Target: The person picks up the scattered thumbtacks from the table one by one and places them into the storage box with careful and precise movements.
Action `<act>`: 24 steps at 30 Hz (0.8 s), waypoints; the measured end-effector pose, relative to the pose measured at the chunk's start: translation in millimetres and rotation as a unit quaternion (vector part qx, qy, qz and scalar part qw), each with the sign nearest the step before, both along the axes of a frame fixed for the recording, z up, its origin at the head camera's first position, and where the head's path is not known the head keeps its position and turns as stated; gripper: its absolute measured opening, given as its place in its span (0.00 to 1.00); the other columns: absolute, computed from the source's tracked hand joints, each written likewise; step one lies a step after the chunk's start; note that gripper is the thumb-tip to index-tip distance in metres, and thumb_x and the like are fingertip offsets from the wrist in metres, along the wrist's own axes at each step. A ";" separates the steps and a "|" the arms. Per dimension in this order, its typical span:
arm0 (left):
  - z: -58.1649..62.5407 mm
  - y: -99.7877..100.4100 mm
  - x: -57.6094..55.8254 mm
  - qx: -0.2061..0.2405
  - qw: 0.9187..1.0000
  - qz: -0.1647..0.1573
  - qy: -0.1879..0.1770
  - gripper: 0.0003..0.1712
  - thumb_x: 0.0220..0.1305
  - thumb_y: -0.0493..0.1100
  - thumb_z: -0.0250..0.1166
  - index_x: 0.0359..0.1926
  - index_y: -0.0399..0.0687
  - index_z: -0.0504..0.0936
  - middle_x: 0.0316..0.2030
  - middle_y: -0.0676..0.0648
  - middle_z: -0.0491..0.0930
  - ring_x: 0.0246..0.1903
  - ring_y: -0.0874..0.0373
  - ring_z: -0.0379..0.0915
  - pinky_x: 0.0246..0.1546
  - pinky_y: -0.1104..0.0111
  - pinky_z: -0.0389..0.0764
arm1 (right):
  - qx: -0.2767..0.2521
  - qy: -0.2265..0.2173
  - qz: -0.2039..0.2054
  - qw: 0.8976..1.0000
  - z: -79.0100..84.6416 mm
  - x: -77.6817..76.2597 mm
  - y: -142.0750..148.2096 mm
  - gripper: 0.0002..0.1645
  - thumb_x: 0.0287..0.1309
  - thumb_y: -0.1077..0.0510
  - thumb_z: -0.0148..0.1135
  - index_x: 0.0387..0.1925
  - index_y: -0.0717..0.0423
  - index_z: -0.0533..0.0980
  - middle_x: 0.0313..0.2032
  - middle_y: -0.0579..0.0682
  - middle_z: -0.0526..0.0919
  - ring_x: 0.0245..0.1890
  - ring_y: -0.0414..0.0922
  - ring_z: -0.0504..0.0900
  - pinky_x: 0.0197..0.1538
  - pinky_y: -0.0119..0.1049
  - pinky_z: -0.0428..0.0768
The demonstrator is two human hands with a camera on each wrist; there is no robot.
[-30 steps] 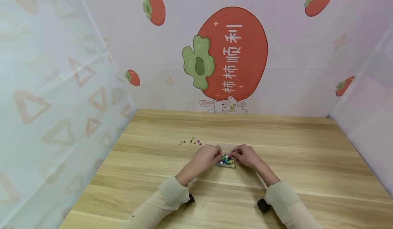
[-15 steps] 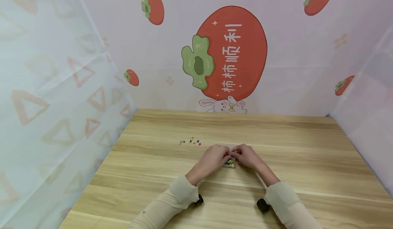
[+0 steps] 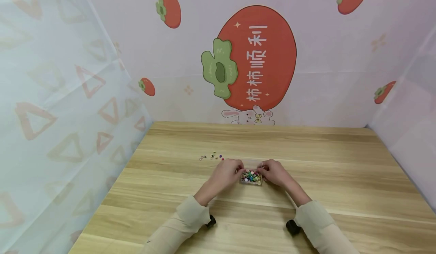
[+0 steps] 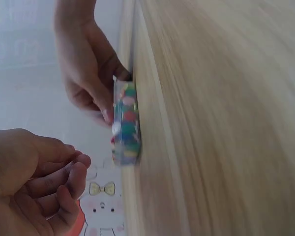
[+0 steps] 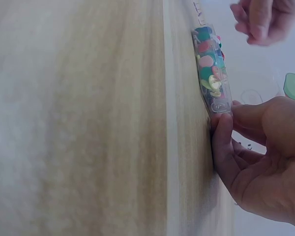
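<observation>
A small clear plastic box (image 3: 251, 184) stands on the table, filled with small pieces in many colours (image 3: 251, 176), some round like buttons. Its transparent lid (image 3: 251, 163) is tipped back behind it. My right hand (image 3: 275, 173) grips the box at its right end; the right wrist view shows thumb and fingers (image 5: 221, 130) on that end. Beside the left edge hovers my left hand (image 3: 229, 171), its fingers loosely curled and apart from the box in the left wrist view (image 4: 44, 179). Nothing shows between its fingertips.
Farther back on the left lie several tiny loose pieces (image 3: 212, 156), among them ring shapes and a purple round one (image 3: 220, 156). The wooden table (image 3: 327, 163) meets a printed backdrop (image 3: 184, 106) behind and on both sides.
My left hand moves right over the box, covering much of it half a second ago, then draws back left, uncovering the pieces. My right hand keeps its place at the right end.
</observation>
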State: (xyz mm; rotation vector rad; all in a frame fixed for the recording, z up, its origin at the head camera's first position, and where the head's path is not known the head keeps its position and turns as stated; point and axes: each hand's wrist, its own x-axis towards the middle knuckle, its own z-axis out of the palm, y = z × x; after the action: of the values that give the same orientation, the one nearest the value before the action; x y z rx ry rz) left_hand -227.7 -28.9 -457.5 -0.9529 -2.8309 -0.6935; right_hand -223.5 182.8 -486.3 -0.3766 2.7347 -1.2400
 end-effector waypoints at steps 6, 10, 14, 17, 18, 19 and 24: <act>-2.9 -27.1 -6.0 -0.008 0.999 0.034 0.005 0.03 0.61 0.39 0.64 0.34 0.46 0.84 0.29 0.50 0.85 0.27 0.65 0.75 0.29 0.74 0.79 | 0.006 -0.002 0.001 1.000 -1.3 -0.2 -0.2 0.08 0.64 0.61 0.57 0.33 0.56 0.82 0.15 0.49 0.78 0.14 0.38 0.70 0.22 0.33 0.70; -3.1 -46.8 -12.2 -0.008 0.998 0.057 0.018 0.03 0.60 0.38 0.64 0.34 0.45 0.84 0.29 0.49 0.85 0.27 0.62 0.77 0.28 0.71 0.80 | 0.005 -0.002 0.000 1.000 -1.0 -0.4 -0.7 0.08 0.64 0.61 0.57 0.33 0.56 0.82 0.15 0.49 0.78 0.14 0.38 0.70 0.23 0.33 0.70; -2.8 -67.4 -20.9 -0.002 0.997 0.075 0.027 0.03 0.58 0.34 0.64 0.33 0.43 0.83 0.29 0.47 0.85 0.28 0.60 0.78 0.28 0.68 0.81 | 0.006 -0.003 0.001 1.000 0.6 0.3 -1.3 0.07 0.64 0.61 0.57 0.33 0.56 0.81 0.15 0.49 0.77 0.14 0.38 0.69 0.23 0.34 0.70; -4.0 -82.7 -28.4 -0.002 0.995 0.096 0.020 0.04 0.56 0.33 0.64 0.34 0.42 0.83 0.28 0.47 0.84 0.27 0.59 0.77 0.28 0.66 0.81 | 0.011 -0.001 -0.001 1.000 1.5 0.6 -1.4 0.07 0.64 0.61 0.57 0.33 0.56 0.81 0.15 0.49 0.77 0.14 0.38 0.69 0.23 0.34 0.70; -4.8 -87.6 -31.0 -0.002 0.994 0.104 0.016 0.04 0.56 0.33 0.64 0.34 0.42 0.82 0.28 0.47 0.84 0.26 0.59 0.76 0.28 0.65 0.80 | 0.012 0.000 -0.003 1.000 1.5 0.6 -1.3 0.07 0.64 0.61 0.57 0.33 0.55 0.82 0.15 0.49 0.77 0.14 0.38 0.69 0.23 0.34 0.70; -5.7 -92.3 -33.5 -0.002 0.993 0.114 0.010 0.05 0.55 0.32 0.64 0.34 0.41 0.82 0.28 0.47 0.83 0.26 0.59 0.75 0.28 0.65 0.80 | 0.013 0.002 -0.004 1.000 1.6 0.5 -1.1 0.07 0.64 0.61 0.57 0.33 0.56 0.82 0.15 0.49 0.77 0.14 0.38 0.69 0.23 0.34 0.70; -11.5 -110.9 -44.2 -0.013 0.988 0.152 -0.008 0.06 0.53 0.31 0.64 0.35 0.40 0.81 0.28 0.46 0.81 0.27 0.57 0.73 0.29 0.62 0.79 | 0.008 -0.005 -0.004 1.000 0.9 0.7 -1.0 0.08 0.63 0.61 0.58 0.33 0.56 0.82 0.15 0.47 0.77 0.14 0.38 0.70 0.22 0.33 0.70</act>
State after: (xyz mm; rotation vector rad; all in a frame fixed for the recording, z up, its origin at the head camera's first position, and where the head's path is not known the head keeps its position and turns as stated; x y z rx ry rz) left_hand -271.9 -139.8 -469.0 -0.5018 -2.9121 -0.6298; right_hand -222.7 181.8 -485.5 -0.3566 2.7395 -1.2190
